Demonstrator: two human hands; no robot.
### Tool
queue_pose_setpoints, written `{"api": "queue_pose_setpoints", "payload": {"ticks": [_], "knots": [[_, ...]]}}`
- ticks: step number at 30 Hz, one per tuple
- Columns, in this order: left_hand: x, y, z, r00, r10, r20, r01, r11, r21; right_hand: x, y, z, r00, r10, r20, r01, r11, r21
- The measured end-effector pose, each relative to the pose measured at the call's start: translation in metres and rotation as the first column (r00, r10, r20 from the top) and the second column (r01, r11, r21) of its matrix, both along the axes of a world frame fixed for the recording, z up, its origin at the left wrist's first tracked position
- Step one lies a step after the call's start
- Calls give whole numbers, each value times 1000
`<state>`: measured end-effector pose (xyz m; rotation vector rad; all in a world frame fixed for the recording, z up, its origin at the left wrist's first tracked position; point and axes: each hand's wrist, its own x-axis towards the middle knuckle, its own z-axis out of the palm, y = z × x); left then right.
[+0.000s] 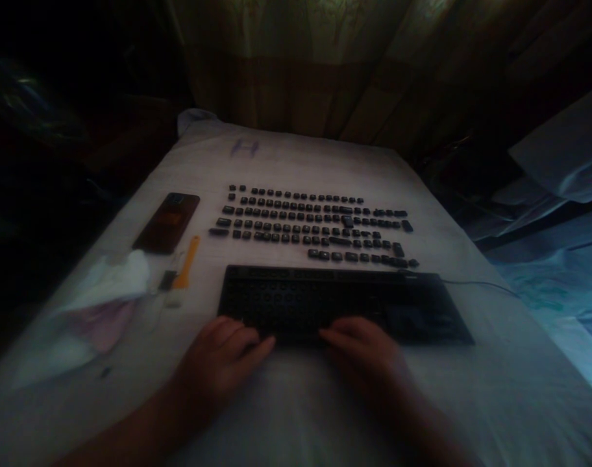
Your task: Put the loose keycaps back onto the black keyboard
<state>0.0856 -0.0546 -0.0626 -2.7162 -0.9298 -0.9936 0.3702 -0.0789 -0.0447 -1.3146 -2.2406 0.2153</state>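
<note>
A black keyboard frame [345, 301] with its keycaps removed lies on a white cloth-covered table [296, 402]. Several loose black keycaps [310, 224] are laid out in rows behind it. My left hand [222, 363] rests at the frame's near left edge, fingers curled and touching it. My right hand [364, 353] lies at the near edge toward the middle, fingers bent down onto the frame. The light is dim and the fingertips are blurred.
A dark phone [167, 222] lies at the left, with an orange pry tool [186, 263] beside it. A crumpled white cloth [96, 305] sits at the left edge. A cable [481, 284] leaves the keyboard's right end. Curtains hang behind the table.
</note>
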Motion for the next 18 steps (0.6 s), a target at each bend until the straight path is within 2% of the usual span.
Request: {"api": "queue_pose_setpoints", "payload": {"ticks": [11, 18], "knots": [[2, 0, 1, 999, 28, -30, -28, 1000, -6, 0, 0, 1, 1000, -8, -12, 8, 1000, -27], [0, -2, -3, 999, 23, -27, -24, 1000, -16, 1, 1, 0, 1000, 7, -28, -7, 1000, 5]]}}
